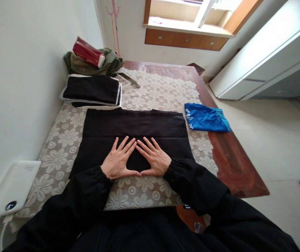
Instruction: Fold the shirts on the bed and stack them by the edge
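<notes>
A black folded cloth, apparently a garment (136, 122), lies spread flat across the table with a crease running along its width. My left hand (118, 158) rests flat on its near part, fingers spread. Beside it my right hand (154, 157) lies flat on the same cloth, its fingers also apart. The thumbs and index fingertips of both hands meet or nearly meet, framing a patch of black fabric. Neither hand grips anything.
On the flower-patterned lace tablecloth (67, 137) sit a stack of folded black and white cloths (92, 89), a blue folded garment (205, 117), and an olive bag (113, 61) under a red tissue pack (88, 51). A white power bank (14, 189) with cables is at the near left.
</notes>
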Motion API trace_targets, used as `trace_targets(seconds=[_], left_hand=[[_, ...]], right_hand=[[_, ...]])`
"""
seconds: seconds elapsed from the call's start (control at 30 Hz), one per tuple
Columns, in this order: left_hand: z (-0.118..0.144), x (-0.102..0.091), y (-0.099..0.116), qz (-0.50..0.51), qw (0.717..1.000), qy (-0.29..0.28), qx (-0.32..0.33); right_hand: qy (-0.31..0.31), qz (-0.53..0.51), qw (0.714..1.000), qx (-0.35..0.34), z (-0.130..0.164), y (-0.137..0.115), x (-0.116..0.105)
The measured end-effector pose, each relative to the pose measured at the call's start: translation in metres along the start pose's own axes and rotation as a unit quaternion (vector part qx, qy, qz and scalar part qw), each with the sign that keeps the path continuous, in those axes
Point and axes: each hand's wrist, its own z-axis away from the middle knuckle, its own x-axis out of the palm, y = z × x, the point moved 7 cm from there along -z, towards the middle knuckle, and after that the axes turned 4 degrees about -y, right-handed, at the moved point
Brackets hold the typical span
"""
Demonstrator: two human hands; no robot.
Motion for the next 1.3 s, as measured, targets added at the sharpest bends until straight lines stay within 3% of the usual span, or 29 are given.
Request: trace_targets(seconds=[0.2,0.3,0.53,0.63,1.17,1.3], left_hand=[[-0.001,-0.003,-0.001,0.002,1.000,-0.001,0.003],[0.008,-0.005,-0.011,-0.003,1.000,-0.007,-0.009],[0.074,-0.015,-0.073,-0.040,0.996,0.021,-0.078],[0.090,-0.017,-0.087,-0.043,0.995,0.030,-0.081],[0.091,-0.012,-0.088,-0.051,0.996,0.034,-0.072],[0.090,-0.020,-0.085,-0.039,0.995,0.019,-0.091]], right_hand=[[0.008,-0.003,1.000,-0.002,-0.001,0.001,0.001],[0.006,-0.004,1.000,0.006,0.009,0.010,0.000],[0.013,0.026,0.998,0.062,0.088,0.072,-0.006],[0.015,0.033,0.997,0.070,0.112,0.091,-0.006],[0.023,0.039,0.996,0.072,0.119,0.097,-0.002],[0.005,0.036,0.996,0.084,0.118,0.096,-0.010]])
